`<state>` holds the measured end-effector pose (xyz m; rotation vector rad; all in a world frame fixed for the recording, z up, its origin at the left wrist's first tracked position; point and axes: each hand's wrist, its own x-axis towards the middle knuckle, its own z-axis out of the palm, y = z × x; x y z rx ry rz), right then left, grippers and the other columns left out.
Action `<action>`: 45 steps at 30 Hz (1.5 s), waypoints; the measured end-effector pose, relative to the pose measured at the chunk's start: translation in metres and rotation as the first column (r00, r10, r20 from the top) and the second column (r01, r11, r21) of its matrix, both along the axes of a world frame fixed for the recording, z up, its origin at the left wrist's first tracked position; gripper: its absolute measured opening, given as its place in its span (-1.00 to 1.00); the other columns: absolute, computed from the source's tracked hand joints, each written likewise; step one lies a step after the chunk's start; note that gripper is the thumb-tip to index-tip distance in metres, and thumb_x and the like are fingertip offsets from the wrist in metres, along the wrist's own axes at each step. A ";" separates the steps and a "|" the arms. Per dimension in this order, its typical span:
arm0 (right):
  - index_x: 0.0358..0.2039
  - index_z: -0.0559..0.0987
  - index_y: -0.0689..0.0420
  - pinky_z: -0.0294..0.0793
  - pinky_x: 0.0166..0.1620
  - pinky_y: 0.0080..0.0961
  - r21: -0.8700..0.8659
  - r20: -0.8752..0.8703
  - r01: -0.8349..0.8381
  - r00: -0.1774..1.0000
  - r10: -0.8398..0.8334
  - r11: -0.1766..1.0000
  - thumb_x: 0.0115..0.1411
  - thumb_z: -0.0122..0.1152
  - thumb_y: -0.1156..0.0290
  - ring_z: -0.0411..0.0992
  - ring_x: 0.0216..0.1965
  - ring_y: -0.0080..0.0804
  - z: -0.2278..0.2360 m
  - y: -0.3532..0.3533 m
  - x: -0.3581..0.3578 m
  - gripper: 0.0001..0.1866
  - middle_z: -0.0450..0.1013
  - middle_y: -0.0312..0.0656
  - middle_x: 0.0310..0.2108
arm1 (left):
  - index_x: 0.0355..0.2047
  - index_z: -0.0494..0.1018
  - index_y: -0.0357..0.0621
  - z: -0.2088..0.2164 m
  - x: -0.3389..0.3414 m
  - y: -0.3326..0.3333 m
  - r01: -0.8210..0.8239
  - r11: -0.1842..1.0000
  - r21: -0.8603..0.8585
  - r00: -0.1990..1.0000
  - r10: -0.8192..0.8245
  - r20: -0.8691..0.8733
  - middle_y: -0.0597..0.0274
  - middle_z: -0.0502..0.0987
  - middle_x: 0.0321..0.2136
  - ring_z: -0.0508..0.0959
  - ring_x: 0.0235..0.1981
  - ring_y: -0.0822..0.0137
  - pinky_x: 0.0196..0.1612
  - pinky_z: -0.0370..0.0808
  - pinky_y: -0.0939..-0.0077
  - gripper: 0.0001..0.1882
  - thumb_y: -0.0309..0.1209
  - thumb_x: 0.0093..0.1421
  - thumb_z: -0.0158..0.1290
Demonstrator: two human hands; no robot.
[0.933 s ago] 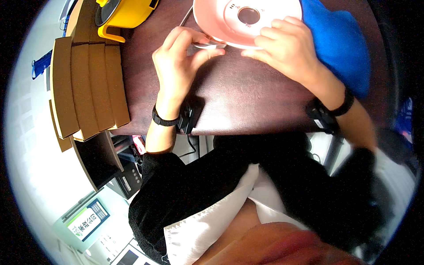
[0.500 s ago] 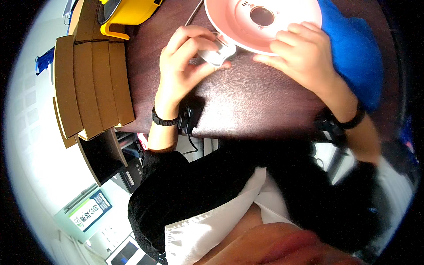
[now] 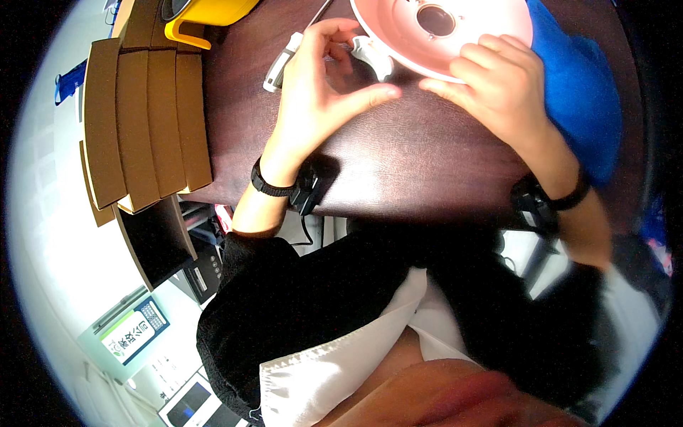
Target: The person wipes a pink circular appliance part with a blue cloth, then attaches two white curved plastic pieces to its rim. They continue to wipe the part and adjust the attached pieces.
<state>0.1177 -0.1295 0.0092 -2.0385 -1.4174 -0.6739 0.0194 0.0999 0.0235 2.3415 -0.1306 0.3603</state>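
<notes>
With fingers over its near right rim, my right hand (image 3: 501, 85) grips a pink round shallow shell (image 3: 398, 28), which has a dark round opening in its middle. A white curved piece (image 3: 375, 60) sits against the shell's left rim; whether it is fixed there I cannot tell. Around that piece my left hand (image 3: 320, 89) is spread, thumb stretched out and fingers bent, with a gap between thumb and piece. Just left of this hand lies a screwdriver (image 3: 281, 67) with a grey-and-white handle, partly hidden behind the hand.
Brown cardboard boxes (image 3: 131, 121) stand along the left table edge. A yellow container (image 3: 213, 18) is at the far left. Blue cloth (image 3: 583, 99) lies beside and beneath my right hand. The dark wooden table (image 3: 420, 164) ends near my body.
My left hand has loosened from the white piece, its thumb opening out. The pink shell and my right hand have shifted slightly right in the picture. The screwdriver handle has come into view.
</notes>
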 end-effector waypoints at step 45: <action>-0.69 0.45 0.04 0.40 -0.52 -0.45 0.007 -0.005 -0.062 0.998 0.062 0.998 -0.14 0.45 0.22 0.39 -0.59 -0.40 0.005 0.009 -0.009 -0.69 0.32 -0.32 -0.65 | -0.22 0.44 -0.27 0.014 -0.002 -0.004 0.065 0.687 -0.723 0.894 -0.361 -0.264 0.14 0.58 -0.41 0.51 -0.59 0.44 -0.48 0.47 0.64 -0.73 -0.28 0.29 0.08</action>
